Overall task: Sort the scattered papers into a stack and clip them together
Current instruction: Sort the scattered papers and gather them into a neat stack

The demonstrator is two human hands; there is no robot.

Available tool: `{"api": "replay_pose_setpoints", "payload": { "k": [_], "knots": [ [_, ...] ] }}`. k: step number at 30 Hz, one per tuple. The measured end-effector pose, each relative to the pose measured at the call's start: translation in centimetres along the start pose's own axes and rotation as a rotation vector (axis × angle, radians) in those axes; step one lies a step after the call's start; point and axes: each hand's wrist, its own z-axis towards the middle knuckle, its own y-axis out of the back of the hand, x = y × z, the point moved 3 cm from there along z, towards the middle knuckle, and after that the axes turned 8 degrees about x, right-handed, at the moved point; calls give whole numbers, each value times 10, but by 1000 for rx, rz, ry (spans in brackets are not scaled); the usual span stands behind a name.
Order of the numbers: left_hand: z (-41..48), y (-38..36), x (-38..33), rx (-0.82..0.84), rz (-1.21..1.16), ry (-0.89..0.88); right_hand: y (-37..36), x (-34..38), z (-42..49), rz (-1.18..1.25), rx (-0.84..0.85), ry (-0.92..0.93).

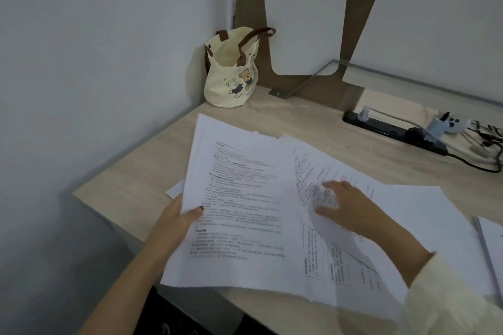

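Observation:
Several printed white papers lie overlapping on the wooden desk (130, 187). My left hand (177, 223) grips the left edge of the top sheets (239, 198), thumb on the printed face, lifting them slightly. My right hand (345, 209) rests palm down, fingers spread, on a skewed sheet (321, 168) to the right of them. Under it, more sheets (424, 215) fan out toward the right. No clip is in view.
A cream tote bag (234, 76) with bears stands in the back corner by the wall. A black power strip (392, 130) with plugs and cables lies at the back right. Another paper pile (492, 247) sits at the right edge. A glass shelf (408, 81) runs behind.

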Motion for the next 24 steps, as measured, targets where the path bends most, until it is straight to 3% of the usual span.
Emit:
{"api": "replay_pose_setpoints", "payload": {
  "k": [3, 9, 14, 16, 20, 24],
  "knots": [
    [-1, -3, 2, -63, -40, -16, -15, -19, -23, 9, 107, -17],
    [-2, -10, 4, -91, -143, -14, -30, -10, -41, -237, -158, 43],
    [-7, -12, 5, -113, -205, -40, -34, -13, -35, -302, -251, 18],
    [-11, -11, 7, -137, -222, -45, -23, -23, -33, -177, -333, -46],
    [-15, -10, 9, -154, -238, -49, 0, -33, -39, 322, -442, -154],
    [-16, -21, 8, -55, -166, -97, 11, -2, -52, 342, -492, -30]
  ]
}}
